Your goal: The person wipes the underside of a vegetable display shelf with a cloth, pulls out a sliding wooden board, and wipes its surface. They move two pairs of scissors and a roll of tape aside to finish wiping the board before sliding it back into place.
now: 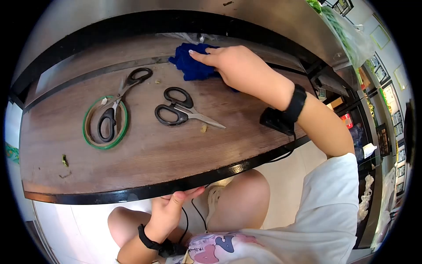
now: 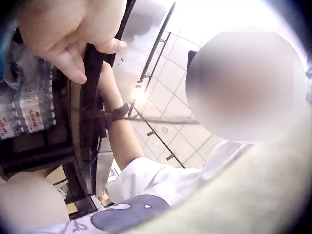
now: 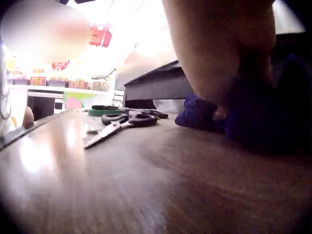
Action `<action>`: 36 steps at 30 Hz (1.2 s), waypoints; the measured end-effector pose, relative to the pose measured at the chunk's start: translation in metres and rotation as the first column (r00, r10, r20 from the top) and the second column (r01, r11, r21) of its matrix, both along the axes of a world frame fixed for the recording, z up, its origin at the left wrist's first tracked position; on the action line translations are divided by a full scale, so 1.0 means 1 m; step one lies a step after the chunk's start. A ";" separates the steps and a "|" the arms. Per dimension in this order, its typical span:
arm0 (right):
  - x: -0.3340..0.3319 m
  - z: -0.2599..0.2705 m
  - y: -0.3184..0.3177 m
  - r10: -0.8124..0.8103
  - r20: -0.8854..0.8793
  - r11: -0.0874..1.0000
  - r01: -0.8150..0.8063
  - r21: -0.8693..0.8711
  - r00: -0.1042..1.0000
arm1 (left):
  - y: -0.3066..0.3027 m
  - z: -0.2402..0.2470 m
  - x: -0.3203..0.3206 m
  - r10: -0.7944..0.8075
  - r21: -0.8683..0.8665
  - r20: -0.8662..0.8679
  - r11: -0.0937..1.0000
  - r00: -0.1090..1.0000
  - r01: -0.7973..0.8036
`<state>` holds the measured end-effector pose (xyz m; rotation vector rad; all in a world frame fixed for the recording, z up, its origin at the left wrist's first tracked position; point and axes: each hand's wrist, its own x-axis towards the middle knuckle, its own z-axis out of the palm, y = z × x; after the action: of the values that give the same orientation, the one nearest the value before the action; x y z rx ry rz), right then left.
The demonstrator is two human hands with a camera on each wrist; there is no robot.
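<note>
Head view, with both wrist views. The right hand lies palm down on a blue cloth at the far side of a wooden counter. Its fingers are stretched out nearly straight over the bunched fabric, pressing it to the wood and not closed round it. The right wrist view shows the same contact from counter level, with the cloth flattened under the hand.

The left hand is at the near rim of the counter. The thumb lies along the black edge and the fingers curl beneath it, so the hand holds the counter itself and nothing loose.

Step in hand, as a judgement: wiping the counter top, with the cloth at the far end of a stroke and the left hand steadying the body. A stroke toward the near rim would call for steady downward pressure and a path that clears or shifts what lies between the hands.

Between the hands, well apart from the cloth:
- A pair of black scissors lies just nearer than the right hand, blades pointing toward the right forearm.
- A crumb lies just beside the blades.
- A second pair of scissors lies further to the left, one handle loop resting inside a green tape roll.

The cloth sits wholly under the right hand and far from the left hand, across the counter's full depth.
</note>
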<state>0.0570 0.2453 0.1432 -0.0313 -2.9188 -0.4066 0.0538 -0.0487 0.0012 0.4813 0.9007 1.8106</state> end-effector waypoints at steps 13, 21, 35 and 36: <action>0.084 0.022 -0.036 0.057 0.198 0.995 -0.040 -0.089 0.979 | 0.005 0.005 0.001 0.000 0.048 0.005 0.999 1.000 0.000; -0.028 0.003 0.005 -0.001 -0.002 1.000 0.001 -0.026 1.000 | 0.004 0.005 0.005 0.001 0.029 -0.013 1.000 1.000 -0.001; 0.115 0.033 -0.020 -0.127 0.149 0.968 0.155 -0.196 0.981 | 0.007 0.007 0.000 -0.023 0.081 -0.052 0.996 0.998 0.027; 0.126 0.032 -0.021 -0.160 0.142 0.960 0.188 -0.206 0.977 | 0.006 0.006 -0.001 -0.035 0.068 -0.064 0.997 0.997 0.039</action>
<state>0.1830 0.2247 0.1752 -0.3081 -3.0813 -0.1133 0.0532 -0.0426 0.0076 0.5980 0.8681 1.8061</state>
